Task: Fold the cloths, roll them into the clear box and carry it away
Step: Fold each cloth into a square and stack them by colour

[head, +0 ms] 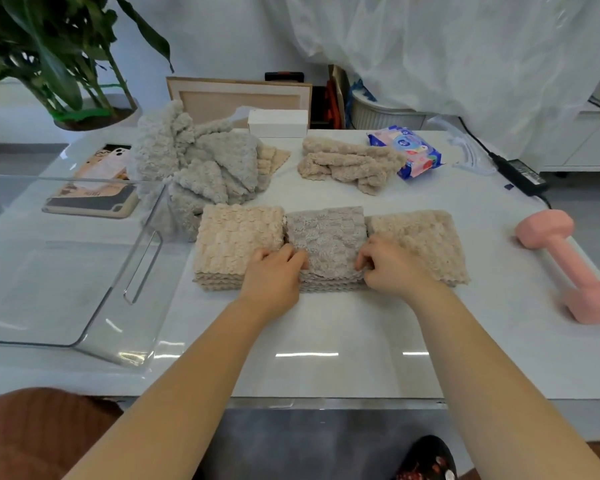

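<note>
Pinching with left hand (pixel 274 277) and right hand (pixel 392 270), I hold the grey cloth (pixel 326 232) by its near edge, mid-worktop (pixel 326 327) between beige stacks (pixel 238 237). Recommended: roll both sides level and tight to fit the clear box (pixel 125 258).

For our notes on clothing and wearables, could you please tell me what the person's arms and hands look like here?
The left forearm and right forearm are bare down to the picture's lower edge, with no sleeve in view. The left hand and right hand wear no gloves, and no ring, watch or bracelet shows on what is visible of them.
</note>
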Action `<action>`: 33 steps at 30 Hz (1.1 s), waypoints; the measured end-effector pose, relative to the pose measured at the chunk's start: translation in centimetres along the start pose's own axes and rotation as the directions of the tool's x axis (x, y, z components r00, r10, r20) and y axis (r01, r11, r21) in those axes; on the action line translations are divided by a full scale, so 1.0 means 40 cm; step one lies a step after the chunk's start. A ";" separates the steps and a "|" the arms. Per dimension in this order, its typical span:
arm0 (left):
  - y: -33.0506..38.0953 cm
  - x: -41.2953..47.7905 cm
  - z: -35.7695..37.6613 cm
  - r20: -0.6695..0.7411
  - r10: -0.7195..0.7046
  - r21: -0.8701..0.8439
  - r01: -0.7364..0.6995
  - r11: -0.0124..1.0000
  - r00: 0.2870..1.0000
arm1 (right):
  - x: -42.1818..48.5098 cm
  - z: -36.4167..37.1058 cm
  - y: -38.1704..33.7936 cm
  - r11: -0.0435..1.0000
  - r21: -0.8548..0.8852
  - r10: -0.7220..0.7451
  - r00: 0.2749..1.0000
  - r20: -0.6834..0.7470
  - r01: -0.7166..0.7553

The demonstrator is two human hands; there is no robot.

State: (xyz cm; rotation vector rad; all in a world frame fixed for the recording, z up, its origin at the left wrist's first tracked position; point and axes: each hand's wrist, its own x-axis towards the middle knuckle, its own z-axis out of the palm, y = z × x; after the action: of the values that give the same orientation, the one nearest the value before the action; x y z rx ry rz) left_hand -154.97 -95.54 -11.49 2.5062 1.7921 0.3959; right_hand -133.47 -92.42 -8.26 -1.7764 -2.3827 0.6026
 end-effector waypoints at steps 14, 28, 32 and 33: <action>-0.025 0.090 0.032 0.369 -0.080 0.201 0.004 0.980 0.926 | 0.059 0.085 -0.009 0.947 -0.315 0.051 0.998 -0.038 -0.061; -0.132 0.201 -0.173 -0.107 -0.397 -0.405 0.325 0.854 0.911 | 0.029 -0.004 -0.056 0.995 0.048 0.096 0.888 -0.451 -0.083; -0.238 0.257 -0.138 0.070 -0.603 -0.084 0.607 0.790 0.795 | 0.032 -0.003 -0.093 0.999 0.030 0.037 0.918 -0.396 -0.028; -0.258 0.262 -0.120 0.157 -0.627 -0.030 0.638 0.770 0.763 | 0.034 0.002 -0.101 0.999 0.033 0.029 0.924 -0.382 -0.017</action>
State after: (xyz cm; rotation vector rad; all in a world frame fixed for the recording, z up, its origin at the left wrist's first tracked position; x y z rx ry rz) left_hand -162.46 -82.86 -6.70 1.6553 2.3406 0.2364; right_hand -137.53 -92.13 -7.02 -1.7229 -2.0793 0.2568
